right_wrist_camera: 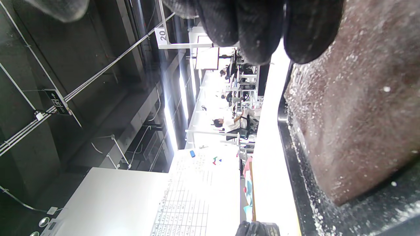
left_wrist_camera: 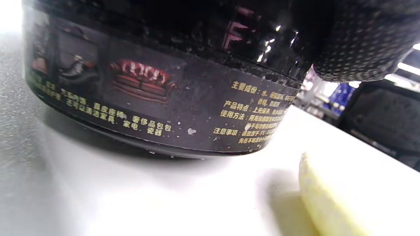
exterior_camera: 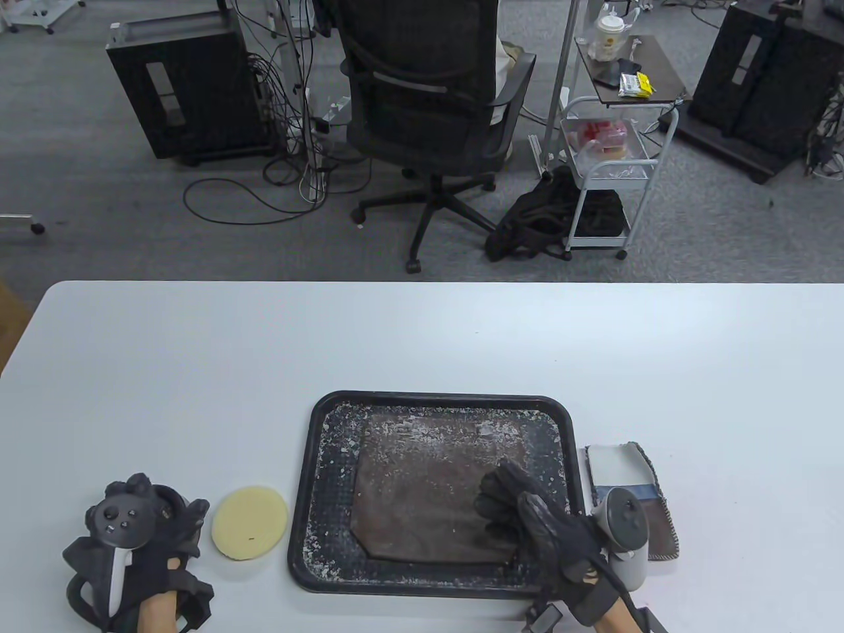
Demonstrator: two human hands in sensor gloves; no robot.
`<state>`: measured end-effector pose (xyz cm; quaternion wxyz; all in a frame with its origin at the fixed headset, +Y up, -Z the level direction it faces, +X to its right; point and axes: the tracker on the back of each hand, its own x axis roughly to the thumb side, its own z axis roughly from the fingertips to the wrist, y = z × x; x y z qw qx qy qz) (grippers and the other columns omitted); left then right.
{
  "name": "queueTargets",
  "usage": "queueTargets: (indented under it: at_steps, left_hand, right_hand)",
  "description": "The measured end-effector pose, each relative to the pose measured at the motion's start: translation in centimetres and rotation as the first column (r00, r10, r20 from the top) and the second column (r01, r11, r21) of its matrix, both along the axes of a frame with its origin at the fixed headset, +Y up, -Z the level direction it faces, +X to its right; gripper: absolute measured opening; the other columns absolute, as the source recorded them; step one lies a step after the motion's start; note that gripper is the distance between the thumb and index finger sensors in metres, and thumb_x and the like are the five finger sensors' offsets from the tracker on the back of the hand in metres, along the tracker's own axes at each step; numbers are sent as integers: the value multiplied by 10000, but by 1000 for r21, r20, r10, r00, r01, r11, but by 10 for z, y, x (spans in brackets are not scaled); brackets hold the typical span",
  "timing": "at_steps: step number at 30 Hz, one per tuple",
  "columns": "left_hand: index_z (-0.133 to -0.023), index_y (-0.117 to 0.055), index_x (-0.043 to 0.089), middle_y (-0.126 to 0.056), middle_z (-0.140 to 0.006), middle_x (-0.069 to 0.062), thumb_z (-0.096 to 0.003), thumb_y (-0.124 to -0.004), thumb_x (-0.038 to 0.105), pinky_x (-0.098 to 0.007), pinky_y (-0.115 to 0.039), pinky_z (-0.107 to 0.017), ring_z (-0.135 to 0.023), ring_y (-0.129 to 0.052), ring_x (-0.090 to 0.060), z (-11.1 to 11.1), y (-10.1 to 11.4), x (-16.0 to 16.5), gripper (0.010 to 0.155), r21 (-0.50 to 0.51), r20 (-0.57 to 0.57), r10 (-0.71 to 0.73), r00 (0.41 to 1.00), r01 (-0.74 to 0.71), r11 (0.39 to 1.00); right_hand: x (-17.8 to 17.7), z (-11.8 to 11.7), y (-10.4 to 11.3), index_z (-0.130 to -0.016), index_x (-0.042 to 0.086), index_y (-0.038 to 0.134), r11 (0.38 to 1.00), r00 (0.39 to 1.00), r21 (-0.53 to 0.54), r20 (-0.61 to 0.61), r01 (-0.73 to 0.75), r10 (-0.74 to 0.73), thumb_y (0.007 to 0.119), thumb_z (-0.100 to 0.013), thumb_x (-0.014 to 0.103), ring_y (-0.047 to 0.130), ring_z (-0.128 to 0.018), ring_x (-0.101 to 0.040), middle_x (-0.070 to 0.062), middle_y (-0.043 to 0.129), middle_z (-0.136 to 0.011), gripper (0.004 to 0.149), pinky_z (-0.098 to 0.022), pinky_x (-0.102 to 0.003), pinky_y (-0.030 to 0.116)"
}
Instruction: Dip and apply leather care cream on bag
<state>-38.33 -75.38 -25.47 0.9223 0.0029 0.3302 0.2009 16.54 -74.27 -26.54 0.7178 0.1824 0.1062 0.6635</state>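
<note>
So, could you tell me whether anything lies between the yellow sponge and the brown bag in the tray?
Nothing visible does. The sponge lies on bare table just left of the tray, and only the tray's low rim separates it from the bag. The right hand rests on the bag's right side, away from that path.

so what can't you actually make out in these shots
- Cream jar: the table view hides it under the left hand; the left wrist view cuts off its top, so lid on or off is unclear.
- Right hand on the brown bag: whether it holds anything.
- Jar's small print: blurred.
</note>
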Motion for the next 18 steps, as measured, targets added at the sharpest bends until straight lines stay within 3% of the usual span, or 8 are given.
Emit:
queueTargets:
  at_steps: [9, 12, 15, 18]
  left_hand:
    - [-1100, -432, 358, -300, -1210, 94, -355, -855, 692, -748, -319, -777, -1178, -249, -299, -9, -5, 3, 920, -28, 62, 15, 998, -13, 1000]
    - [-1094, -447, 334, -297, -1198, 73, -362, -833, 683, -729, -180, -761, -1166, -244, -267, -8, -2, 4, 899, 29, 60, 34, 998, -36, 999]
    - [-1090, -440, 325, -276, -1188, 74, -377, -796, 684, -714, -156, -751, -1154, -216, -258, -7, 10, 13, 874, 111, 103, 22, 994, -34, 993]
    - [-1084, -434, 325, -272, -1179, 74, -380, -777, 681, -703, -167, -752, -1145, -215, -256, -4, 28, 32, 861, 207, 175, -53, 983, 16, 978]
  right_hand:
    - [-5, 2, -1, -1113, 94, 387, 1000, 999, 13, -33, -16, 16, 573, -516, 633, 690, -925, -516, -223, 530, -1090, 825, -593, -633, 694]
    - [-6, 1, -1, -1112, 92, 386, 999, 999, 18, -26, -27, 28, 578, -516, 627, 671, -929, -523, -226, 525, -1091, 823, -617, -634, 658]
    - [-1, 1, 4, -1111, 86, 387, 995, 996, 54, 44, -83, 81, 596, -514, 616, 583, -956, -534, -236, 497, -1096, 825, -670, -648, 504]
    - [9, 0, 12, -1113, 92, 392, 957, 958, 138, 173, -254, 229, 604, -513, 617, 516, -981, -529, -222, 470, -1108, 825, -684, -645, 436]
